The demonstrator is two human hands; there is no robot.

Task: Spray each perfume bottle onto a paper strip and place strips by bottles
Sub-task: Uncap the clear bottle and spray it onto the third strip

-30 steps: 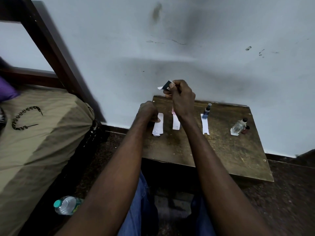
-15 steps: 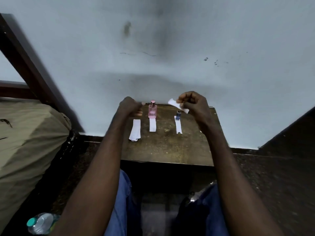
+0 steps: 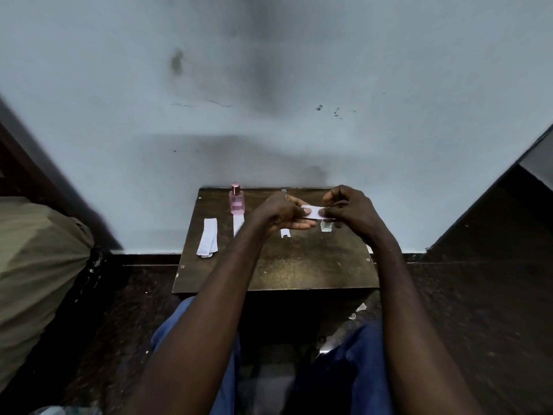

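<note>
Blue trousers (image 3: pixel 365 354) show nearest, below the front edge of the table (image 3: pixel 299 268), a dark, scuffed wooden slab; on its left side lies a folded stack of strips (image 3: pixel 208 238), flat and white; above the middle the left hand (image 3: pixel 279 214) and right hand (image 3: pixel 354 209) hold one paper strip (image 3: pixel 312 211) level between them, the fingers of each pinching an end, the strip clear of the wood; it looks thin, limp and nearly weightless, apt to crease under a hard squeeze, so a light pinch at the ends seems right; below it peeks a loose strip (image 3: pixel 285 233); just under the right hand stands a clear bottle (image 3: pixel 326 226), probably glass, hard, smooth, breakable, best taken round its body; farther left a pink bottle (image 3: pixel 237 200) stands upright, another strip (image 3: pixel 238 223) touching its base; behind rises a smudged pale wall (image 3: pixel 299 85).
</note>
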